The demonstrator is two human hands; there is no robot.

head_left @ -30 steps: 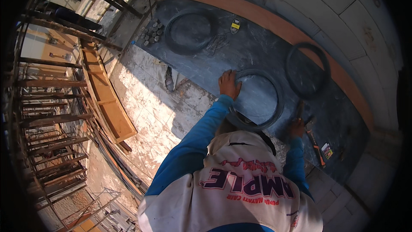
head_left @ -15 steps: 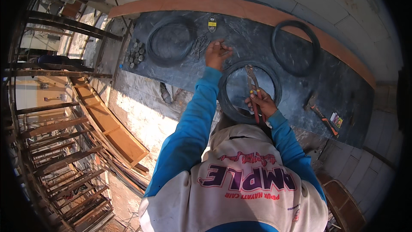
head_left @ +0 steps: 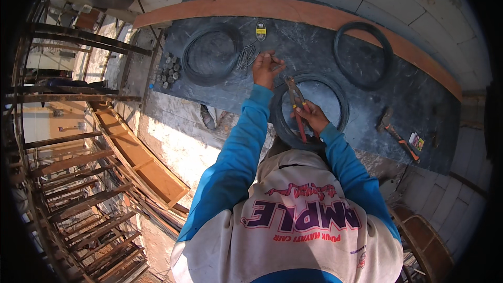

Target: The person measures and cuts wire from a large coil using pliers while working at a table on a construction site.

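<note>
One pincer tool [head_left: 299, 122]: long axis roughly fore-aft, head forward.

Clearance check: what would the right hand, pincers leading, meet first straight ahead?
Probably the left hand, just beyond the pincers; whether their tips clear the wire coil beneath is unclear.

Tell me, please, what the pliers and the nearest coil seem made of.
Pliers: probably dull steel, given the grey-brown head, with red grips, plastic or rubber. Coil: likely matte metal wire, dark with thin stacked loops; plastic coating is possible.
</note>
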